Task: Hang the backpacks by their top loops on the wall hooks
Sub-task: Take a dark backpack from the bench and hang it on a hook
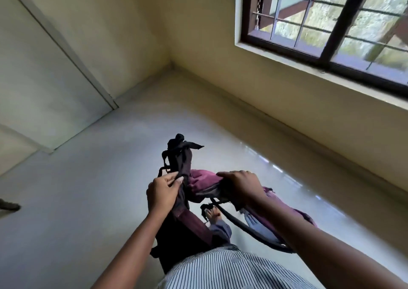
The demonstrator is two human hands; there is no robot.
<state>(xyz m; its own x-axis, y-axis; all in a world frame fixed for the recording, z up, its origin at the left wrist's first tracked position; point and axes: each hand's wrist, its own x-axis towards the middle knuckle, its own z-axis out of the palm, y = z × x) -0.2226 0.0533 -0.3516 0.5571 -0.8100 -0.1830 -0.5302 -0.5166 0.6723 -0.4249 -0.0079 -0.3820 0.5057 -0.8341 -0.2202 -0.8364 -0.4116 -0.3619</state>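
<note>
Nearest, a striped shirt is being seen at the bottom edge, and a maroon backpack is being held up in front of it, above the pale tiled floor. The left hand is being closed on a dark strap that is standing up from the bag, with its fingers pinched around the webbing. The right hand is being clamped over the bag's bunched purple fabric, knuckles upward. A black padded shoulder strap is being left to dangle below, beside a bare foot.

The bag is being judged soft and limp, probably light, since it is folding and sagging between the two grips. Hold is best being taken at the short top loop, which cannot be told apart from the other straps here.

Farther off, a cream wall and a barred window are being shown; no wall hooks are being seen.
</note>
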